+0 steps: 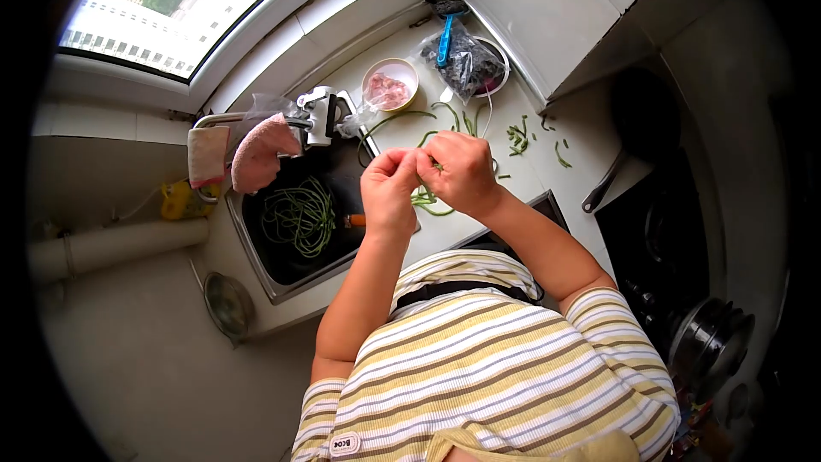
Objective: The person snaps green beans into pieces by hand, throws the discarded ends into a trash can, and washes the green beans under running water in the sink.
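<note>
My left hand [390,192] and my right hand [462,174] meet over the counter with their fingertips pinched together. A bit of green bean [438,166] shows between the fingers of my right hand; my left thumb and forefinger pinch at the same spot, largely hiding it. Long green beans [423,198] lie on the counter just below my hands, and others stretch out behind them. Short snapped bean pieces [518,135] are scattered to the right. A tangle of long beans [299,216] rests in the dark sink to the left.
The sink [274,293] has a faucet [320,115] with pink cloths [261,154] hanging beside it. Behind my hands stand a bowl of pink meat [389,90] and a bagged dark bundle [470,64] with a blue-handled peeler [445,41]. A pan [637,120] is at right, near the stove.
</note>
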A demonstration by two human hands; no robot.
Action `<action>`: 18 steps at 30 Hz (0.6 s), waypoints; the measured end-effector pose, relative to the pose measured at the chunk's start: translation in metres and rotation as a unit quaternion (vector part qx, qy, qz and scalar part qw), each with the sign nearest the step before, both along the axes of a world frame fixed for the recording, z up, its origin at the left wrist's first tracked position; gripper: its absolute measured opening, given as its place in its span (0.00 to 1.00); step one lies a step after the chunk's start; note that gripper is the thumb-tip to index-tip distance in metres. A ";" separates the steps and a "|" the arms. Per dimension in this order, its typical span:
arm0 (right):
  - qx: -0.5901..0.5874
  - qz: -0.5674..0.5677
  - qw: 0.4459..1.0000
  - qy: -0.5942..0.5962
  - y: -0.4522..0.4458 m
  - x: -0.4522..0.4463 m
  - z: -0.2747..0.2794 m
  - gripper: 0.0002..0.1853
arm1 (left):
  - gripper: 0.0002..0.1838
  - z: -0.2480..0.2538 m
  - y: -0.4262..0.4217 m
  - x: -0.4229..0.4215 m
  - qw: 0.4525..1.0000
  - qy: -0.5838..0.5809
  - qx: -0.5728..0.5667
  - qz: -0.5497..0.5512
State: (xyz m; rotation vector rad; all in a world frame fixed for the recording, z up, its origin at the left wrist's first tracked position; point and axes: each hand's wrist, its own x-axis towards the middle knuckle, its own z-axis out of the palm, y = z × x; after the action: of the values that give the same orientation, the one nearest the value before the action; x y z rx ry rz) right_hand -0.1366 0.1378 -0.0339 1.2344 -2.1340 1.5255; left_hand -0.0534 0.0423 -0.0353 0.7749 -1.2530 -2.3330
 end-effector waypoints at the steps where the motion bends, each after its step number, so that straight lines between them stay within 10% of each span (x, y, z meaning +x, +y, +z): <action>1: -0.017 -0.003 1.000 0.018 0.000 0.001 0.000 0.12 | 0.05 0.000 -0.005 -0.002 1.000 -0.006 0.006 0.023; 5: -0.092 0.060 0.960 -0.256 0.013 -0.001 -0.014 0.13 | 0.07 0.015 -0.050 0.003 0.981 0.050 0.176 0.057; 8: -0.316 0.298 0.606 -0.666 0.029 -0.026 -0.037 0.08 | 0.09 0.030 -0.071 0.010 0.938 0.182 0.296 -0.005; 11: -0.322 0.302 0.532 -0.722 0.022 -0.028 -0.041 0.10 | 0.08 0.039 -0.079 0.010 0.923 0.217 0.318 -0.019; 17: -0.010 0.362 0.832 -0.420 -0.022 -0.011 -0.027 0.10 | 0.07 0.050 -0.078 0.001 0.903 0.240 0.356 -0.008; 18: 0.071 0.385 0.812 -0.433 -0.021 -0.008 -0.018 0.09 | 0.07 0.049 -0.085 0.002 0.888 0.259 0.380 -0.011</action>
State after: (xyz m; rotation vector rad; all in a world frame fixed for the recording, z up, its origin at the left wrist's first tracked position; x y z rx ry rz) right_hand -0.1447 0.1164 -0.0521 1.8556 -2.3721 2.7424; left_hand -0.0513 -0.0429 0.0133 0.2763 -0.0964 -2.7836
